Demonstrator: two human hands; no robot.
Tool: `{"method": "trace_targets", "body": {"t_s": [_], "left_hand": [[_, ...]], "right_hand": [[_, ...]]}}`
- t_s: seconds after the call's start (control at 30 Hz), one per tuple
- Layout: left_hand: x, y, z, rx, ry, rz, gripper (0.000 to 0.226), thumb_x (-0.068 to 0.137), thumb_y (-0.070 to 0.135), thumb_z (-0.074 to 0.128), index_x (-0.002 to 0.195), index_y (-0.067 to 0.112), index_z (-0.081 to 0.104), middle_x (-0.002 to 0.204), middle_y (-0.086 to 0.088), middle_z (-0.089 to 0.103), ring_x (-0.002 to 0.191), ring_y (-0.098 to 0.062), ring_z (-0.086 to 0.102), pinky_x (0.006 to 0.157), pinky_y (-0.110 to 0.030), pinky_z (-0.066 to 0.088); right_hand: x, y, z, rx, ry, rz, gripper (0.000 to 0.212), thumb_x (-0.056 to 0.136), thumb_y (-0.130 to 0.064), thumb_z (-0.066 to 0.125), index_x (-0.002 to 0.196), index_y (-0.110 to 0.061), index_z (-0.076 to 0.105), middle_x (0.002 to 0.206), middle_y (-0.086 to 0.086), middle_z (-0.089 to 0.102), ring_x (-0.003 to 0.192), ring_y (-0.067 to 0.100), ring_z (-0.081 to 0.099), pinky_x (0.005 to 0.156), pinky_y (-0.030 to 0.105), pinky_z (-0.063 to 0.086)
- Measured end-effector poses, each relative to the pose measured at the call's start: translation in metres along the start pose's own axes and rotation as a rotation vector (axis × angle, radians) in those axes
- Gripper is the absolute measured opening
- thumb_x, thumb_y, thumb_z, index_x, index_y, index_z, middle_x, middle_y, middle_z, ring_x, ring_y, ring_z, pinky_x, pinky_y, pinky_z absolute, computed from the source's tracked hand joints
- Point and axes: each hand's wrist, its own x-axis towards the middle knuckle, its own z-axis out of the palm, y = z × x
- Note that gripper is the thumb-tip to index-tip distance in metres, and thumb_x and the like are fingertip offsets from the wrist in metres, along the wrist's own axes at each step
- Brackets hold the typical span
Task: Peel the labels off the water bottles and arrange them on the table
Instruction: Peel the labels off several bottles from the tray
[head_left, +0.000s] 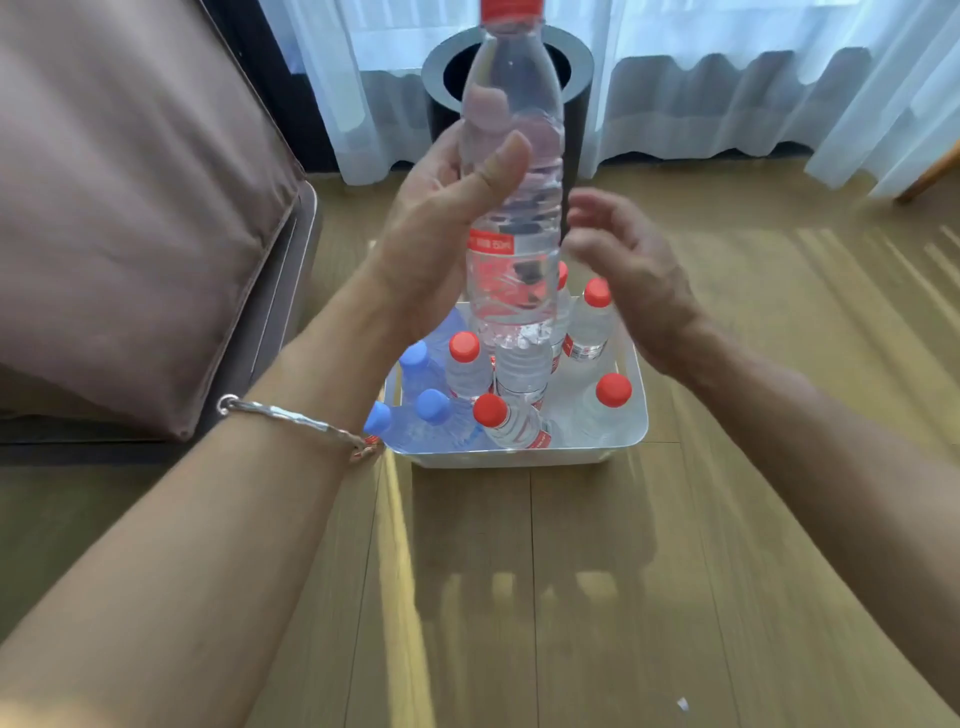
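Closest in, a silver bracelet (296, 418) sits on the left forearm. Just up from it, the left hand (436, 228) is wrapped around a water bottle (514, 156) and holds it upright, thumb across the front, fingers showing through the plastic from behind. The bottle's clear with ribbed sides, its red cap (511, 8) way above the grip at the top of view, and a red-and-white label (493, 265) is still on below the thumb. Right of the grip, the right hand (623, 270) hangs just beside the bottle with fingers loosely curled, holding nothing. It's blurry, so I can't tell if the fingertips touch. Under the grip, a white bin (519, 457) on the wooden floor (571, 597) holds more bottles, red-capped ones (465, 364) plus blue-capped ones (421, 364) on its left. Beyond the grip are a black cylinder (576, 67) and white curtains (727, 78).
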Motion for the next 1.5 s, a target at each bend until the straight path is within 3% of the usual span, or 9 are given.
{"method": "trace_targets", "body": {"t_s": [0.07, 0.13, 0.33, 0.53, 0.7, 0.83, 1.0, 1.27, 1.5], "left_hand": [[0.001, -0.007, 0.004, 0.026, 0.018, -0.004, 0.037, 0.079, 0.023, 0.078, 0.108, 0.012, 0.058, 0.09, 0.001, 0.071, 0.086, -0.016, 0.068, 0.08, -0.032, 0.053], [0.003, -0.014, 0.009, 0.022, 0.065, 0.002, 0.02, 0.087, 0.017, 0.067, 0.105, 0.014, 0.059, 0.092, -0.003, 0.071, 0.087, -0.02, 0.068, 0.081, -0.037, 0.054], [0.001, -0.026, 0.013, 0.245, 0.164, -0.073, 0.05, 0.086, 0.032, 0.063, 0.124, 0.001, 0.055, 0.11, -0.019, 0.07, 0.098, -0.027, 0.071, 0.081, -0.035, 0.057], [-0.007, -0.01, 0.001, 0.411, -0.062, -0.215, 0.044, 0.106, 0.043, 0.028, 0.135, 0.02, 0.051, 0.111, 0.008, 0.07, 0.094, -0.003, 0.069, 0.073, -0.024, 0.057], [-0.012, -0.012, -0.012, 0.377, -0.131, -0.27, 0.045, 0.098, 0.018, 0.057, 0.142, 0.012, 0.048, 0.122, -0.009, 0.067, 0.103, -0.017, 0.066, 0.087, -0.039, 0.057], [-0.013, -0.021, -0.007, 0.53, -0.085, -0.25, 0.026, 0.091, 0.013, 0.065, 0.113, 0.026, 0.067, 0.097, -0.001, 0.075, 0.088, -0.016, 0.068, 0.09, -0.048, 0.054], [-0.012, -0.022, -0.002, 0.652, 0.006, -0.187, 0.023, 0.092, 0.008, 0.064, 0.094, 0.029, 0.072, 0.087, 0.009, 0.075, 0.081, -0.007, 0.072, 0.078, -0.024, 0.059], [-0.01, -0.021, -0.002, 0.82, 0.05, -0.176, 0.032, 0.095, 0.001, 0.054, 0.082, 0.026, 0.067, 0.077, 0.009, 0.069, 0.068, -0.002, 0.065, 0.07, -0.021, 0.059], [-0.013, -0.012, -0.013, 0.803, 0.002, -0.207, 0.043, 0.094, -0.008, 0.046, 0.069, 0.021, 0.067, 0.067, 0.008, 0.068, 0.063, -0.008, 0.062, 0.068, -0.027, 0.057]], "right_hand": [[0.003, -0.018, -0.001, 0.146, -0.054, -0.06, 0.064, 0.08, -0.058, 0.062, 0.129, -0.017, 0.06, 0.128, 0.003, 0.064, 0.12, 0.016, 0.059, 0.101, 0.037, 0.044], [0.003, -0.028, 0.005, 0.234, -0.175, -0.087, 0.076, 0.078, -0.066, 0.062, 0.131, -0.012, 0.054, 0.127, 0.011, 0.064, 0.118, 0.024, 0.062, 0.098, 0.044, 0.049], [0.0, -0.02, 0.01, 0.365, -0.254, -0.042, 0.063, 0.086, -0.039, 0.064, 0.136, -0.004, 0.05, 0.118, 0.014, 0.066, 0.111, 0.031, 0.065, 0.095, 0.047, 0.051], [-0.001, -0.018, 0.003, 0.445, -0.246, 0.053, 0.063, 0.092, -0.031, 0.061, 0.145, -0.003, 0.04, 0.129, 0.02, 0.058, 0.117, 0.036, 0.06, 0.1, 0.057, 0.048], [-0.003, -0.025, -0.001, 0.626, -0.262, 0.203, 0.045, 0.102, -0.038, 0.036, 0.12, -0.002, 0.056, 0.101, 0.015, 0.064, 0.093, 0.028, 0.063, 0.084, 0.042, 0.054], [0.0, -0.023, -0.007, 0.627, -0.171, 0.173, 0.043, 0.104, -0.038, 0.031, 0.122, -0.007, 0.054, 0.089, 0.003, 0.066, 0.083, 0.017, 0.066, 0.076, 0.037, 0.056], [0.0, -0.019, -0.007, 0.656, -0.14, 0.145, 0.041, 0.103, -0.037, 0.031, 0.12, -0.007, 0.052, 0.092, 0.005, 0.061, 0.084, 0.018, 0.062, 0.078, 0.036, 0.056], [0.001, -0.019, 0.002, 0.585, -0.082, 0.096, 0.034, 0.101, -0.034, 0.033, 0.102, -0.012, 0.058, 0.085, 0.004, 0.058, 0.078, 0.017, 0.058, 0.073, 0.035, 0.053], [0.008, -0.005, -0.012, 0.344, 0.06, 0.03, 0.038, 0.089, -0.033, 0.049, 0.119, -0.01, 0.051, 0.092, 0.002, 0.06, 0.082, 0.015, 0.062, 0.076, 0.035, 0.055]]}}
